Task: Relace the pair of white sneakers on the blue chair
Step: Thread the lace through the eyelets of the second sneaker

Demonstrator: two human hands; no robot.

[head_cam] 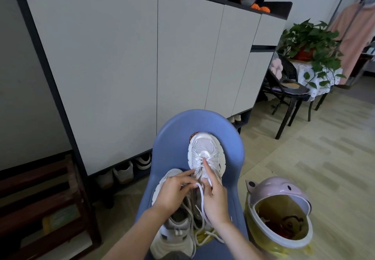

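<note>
At the far left we see a dark wooden rack (pixel 40 205) low against the wall, and beside it a tall cabinet with pale doors (pixel 125 57) whose open bottom shelf holds several shoes (pixel 123 171). In front of the cabinet stands the blue chair (pixel 168 138), and on its seat lie both white sneakers. The left sneaker (pixel 172 231) lies nearer to us with its toe pointing away, its tongue open and its laces (pixel 194 225) trailing loose over the seat. Our left hand (pixel 172 190) hovers over that shoe's forepart, its fingers curled and pinching a white lace (pixel 199 188) that runs between the two hands. The right sneaker (pixel 205 154) lies farther back on the seat, toe toward the chair back, with lacing already crossing its lower eyelets. Our right hand (pixel 215 201) holds the same lace with its curled lower fingers while its index finger points straight out and presses on the laced part of that shoe. Just right of the chair a pink lidded bin (pixel 278 209) stands on the floor, its lid tipped up. Farther right, well apart, we see a dark chair (pixel 288 95) and a potted plant (pixel 310 44) on a small covered table.
</note>
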